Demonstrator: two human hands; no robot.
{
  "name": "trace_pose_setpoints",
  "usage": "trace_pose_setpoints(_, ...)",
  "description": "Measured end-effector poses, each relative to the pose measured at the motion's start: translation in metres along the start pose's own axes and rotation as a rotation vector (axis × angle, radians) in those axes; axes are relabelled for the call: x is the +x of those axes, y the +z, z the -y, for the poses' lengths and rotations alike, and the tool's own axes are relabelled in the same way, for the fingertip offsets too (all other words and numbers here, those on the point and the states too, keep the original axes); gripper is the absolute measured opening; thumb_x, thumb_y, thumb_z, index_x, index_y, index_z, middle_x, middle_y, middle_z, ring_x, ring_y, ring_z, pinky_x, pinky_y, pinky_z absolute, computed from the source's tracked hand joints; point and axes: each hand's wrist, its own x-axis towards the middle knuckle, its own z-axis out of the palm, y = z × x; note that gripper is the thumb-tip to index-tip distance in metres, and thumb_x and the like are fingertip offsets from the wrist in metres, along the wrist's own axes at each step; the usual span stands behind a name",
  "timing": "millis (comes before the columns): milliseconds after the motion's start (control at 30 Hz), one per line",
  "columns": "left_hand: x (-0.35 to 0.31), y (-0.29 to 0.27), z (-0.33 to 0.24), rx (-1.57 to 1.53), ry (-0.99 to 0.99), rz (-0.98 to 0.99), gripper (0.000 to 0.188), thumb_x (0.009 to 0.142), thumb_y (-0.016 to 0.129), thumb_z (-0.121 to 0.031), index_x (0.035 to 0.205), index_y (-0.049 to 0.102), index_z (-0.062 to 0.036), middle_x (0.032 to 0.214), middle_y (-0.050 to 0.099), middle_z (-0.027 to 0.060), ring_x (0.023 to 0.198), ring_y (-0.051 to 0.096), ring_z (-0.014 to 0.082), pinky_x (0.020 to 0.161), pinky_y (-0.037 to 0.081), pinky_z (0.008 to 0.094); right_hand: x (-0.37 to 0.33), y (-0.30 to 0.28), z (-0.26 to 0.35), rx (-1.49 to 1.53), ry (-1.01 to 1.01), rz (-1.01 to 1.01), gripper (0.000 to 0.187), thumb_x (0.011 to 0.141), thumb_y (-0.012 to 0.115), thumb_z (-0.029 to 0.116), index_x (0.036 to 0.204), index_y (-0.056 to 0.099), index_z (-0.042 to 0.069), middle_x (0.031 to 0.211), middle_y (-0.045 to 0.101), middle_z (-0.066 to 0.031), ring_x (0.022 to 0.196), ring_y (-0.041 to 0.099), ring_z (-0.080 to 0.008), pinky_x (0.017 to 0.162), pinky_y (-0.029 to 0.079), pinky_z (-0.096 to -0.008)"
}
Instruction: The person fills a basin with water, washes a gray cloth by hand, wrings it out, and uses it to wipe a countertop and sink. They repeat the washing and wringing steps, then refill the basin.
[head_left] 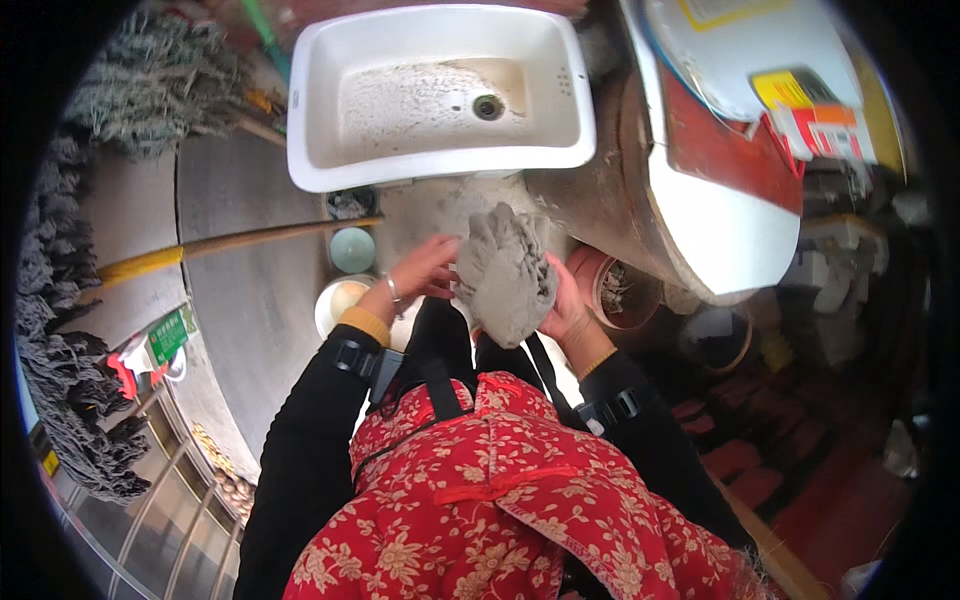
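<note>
There were two hands and one grey clump, held at the centre of the frame, below one white sink with a single drain. The right hand had its grip closed on the clump's right side; the left hand was blurred at its left edge, so whether that grip touched it I could not tell. One pole with a yellow end slanted across the left of the frame; one green bowl and one white bucket stood left of centre, one reddish pot right of centre. The floor below the sink was pale grey, the room crowded: dark stringy bundles filled the far left, a red board with a white border the upper right. The clump looked matte, ruffled along its upper part and smoother, rounded below.
</note>
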Motion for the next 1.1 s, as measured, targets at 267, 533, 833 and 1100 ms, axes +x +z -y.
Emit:
trace_pose_setpoints(267, 0.035, 0.118, 0.008, 0.17, 0.033, 0.297, 0.082, 0.088, 0.068, -0.043, 0.151, 0.026, -0.0109, 0.141, 0.044, 0.0111, 0.124, 0.048, 0.0237, 0.1, 0.044, 0.0387, -0.064, -0.063, -0.026, -0.143, -0.074, 0.002, 0.064, 0.097, 0.043, 0.056, 0.131, 0.055, 0.003, 0.125, 0.062, -0.0151, 0.112, 0.061, -0.0287, 0.099, 0.047, -0.0417)
trace_pose_setpoints(533, 0.072, 0.253, 0.103, 0.203, -0.022, 0.38, 0.027, 0.101, 0.052, -0.02, 0.123, 0.06, -0.0065, 0.113, 0.066, 0.0025, 0.104, 0.06, 0.0141, 0.094, 0.047, 0.0315, -0.191, -0.16, -0.054, 0.023, -0.357, -0.036, 0.063, 0.099, 0.043, 0.053, 0.137, 0.047, 0.003, 0.133, 0.057, -0.0146, 0.121, 0.055, -0.0286, 0.106, 0.041, -0.0425)
trace_pose_setpoints(833, 0.085, 0.33, 0.135, 0.316, -0.567, 0.541, 0.043, 0.096, 0.057, -0.039, 0.129, 0.054, -0.0108, 0.124, 0.063, 0.0084, 0.113, 0.061, 0.0257, 0.095, 0.049, 0.0496, -0.278, -0.22, -0.169, 0.566, -0.818, -0.178, 0.051, 0.101, 0.046, 0.038, 0.134, 0.051, 0.0, 0.129, 0.06, -0.0144, 0.119, 0.058, -0.0265, 0.104, 0.044, -0.0392)
trace_pose_setpoints(1100, 0.092, 0.401, 0.177, 0.753, -0.75, 0.668, 0.048, 0.099, 0.049, -0.044, 0.135, 0.05, -0.0124, 0.132, 0.056, 0.009, 0.123, 0.053, 0.0271, 0.1, 0.044, 0.0505, -0.238, -0.243, -0.241, 1.024, -1.243, -0.295, 0.05, 0.104, 0.037, 0.036, 0.137, 0.047, 0.0, 0.133, 0.057, -0.0163, 0.118, 0.059, -0.0273, 0.101, 0.049, -0.0399)
